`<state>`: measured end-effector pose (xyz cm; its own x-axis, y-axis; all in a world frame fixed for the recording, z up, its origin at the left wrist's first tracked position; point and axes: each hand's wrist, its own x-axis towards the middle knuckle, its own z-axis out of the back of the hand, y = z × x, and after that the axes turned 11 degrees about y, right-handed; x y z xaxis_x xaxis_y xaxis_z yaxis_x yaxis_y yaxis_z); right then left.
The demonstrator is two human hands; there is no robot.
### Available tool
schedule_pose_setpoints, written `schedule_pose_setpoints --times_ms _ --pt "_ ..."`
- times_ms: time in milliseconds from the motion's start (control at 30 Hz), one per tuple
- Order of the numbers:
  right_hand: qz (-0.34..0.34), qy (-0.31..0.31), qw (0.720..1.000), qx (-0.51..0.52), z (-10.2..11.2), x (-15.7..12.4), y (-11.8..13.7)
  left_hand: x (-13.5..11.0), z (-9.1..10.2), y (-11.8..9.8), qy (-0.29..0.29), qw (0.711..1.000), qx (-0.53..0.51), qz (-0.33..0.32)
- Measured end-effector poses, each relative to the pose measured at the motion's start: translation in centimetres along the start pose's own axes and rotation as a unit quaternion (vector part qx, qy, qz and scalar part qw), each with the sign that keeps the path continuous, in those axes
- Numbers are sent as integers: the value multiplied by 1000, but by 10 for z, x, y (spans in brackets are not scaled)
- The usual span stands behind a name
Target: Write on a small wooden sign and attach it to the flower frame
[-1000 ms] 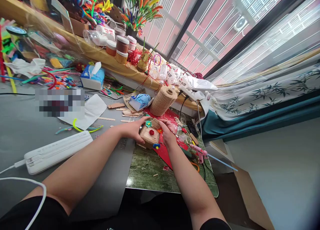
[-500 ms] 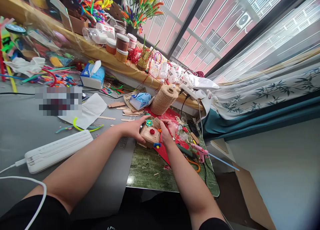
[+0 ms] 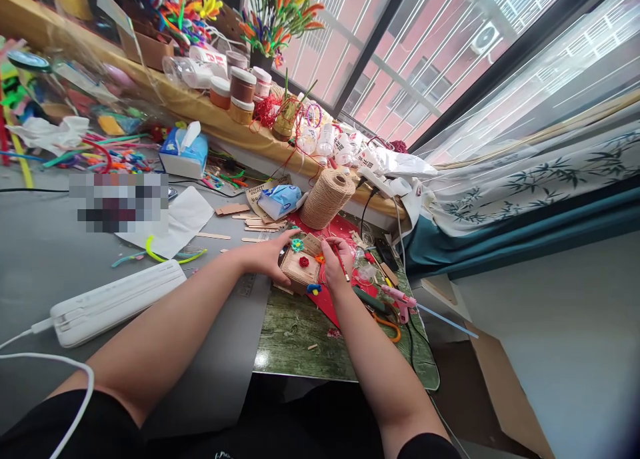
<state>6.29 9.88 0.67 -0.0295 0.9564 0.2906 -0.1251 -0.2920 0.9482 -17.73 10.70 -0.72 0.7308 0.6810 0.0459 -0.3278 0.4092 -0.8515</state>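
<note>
A small twine-wrapped box point(image 3: 299, 270) with a red flower on top, a teal flower at its far corner and a blue-yellow flower at its near edge sits on the table. My left hand point(image 3: 270, 254) cups the box's left side and holds it. My right hand point(image 3: 334, 262), just right of the box, pinches a thin red stick near the box's top right corner.
A big spool of jute twine point(image 3: 326, 198) stands behind the box. A pink glue gun point(image 3: 400, 302) and orange-handled scissors point(image 3: 387, 327) lie to the right. Wooden sticks point(image 3: 250, 220), a tissue box point(image 3: 184, 154), a white power strip point(image 3: 113, 302) and jars point(image 3: 242, 92) lie left and behind.
My right hand has picked up the thin red stick and drawn slightly closer to the box. My left hand stays on the box.
</note>
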Motion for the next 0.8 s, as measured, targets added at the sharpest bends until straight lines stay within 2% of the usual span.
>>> schedule_pose_setpoints --times_ms 133,300,467,633,800 --pt "10 1 1000 -17 -1 -3 3 1 0 2 6 1000 7 17" --pt "11 -1 1000 -20 0 -4 2 0 0 0 6 1000 9 3" --pt "6 -43 999 -1 8 -9 -9 1 -1 2 -7 1000 5 -1" --pt "-13 -80 997 -2 12 -23 -24 1 -1 3 -5 1000 -3 5" --pt "-11 -97 995 -13 13 -51 -18 -1 -1 1 -8 1000 1 28"
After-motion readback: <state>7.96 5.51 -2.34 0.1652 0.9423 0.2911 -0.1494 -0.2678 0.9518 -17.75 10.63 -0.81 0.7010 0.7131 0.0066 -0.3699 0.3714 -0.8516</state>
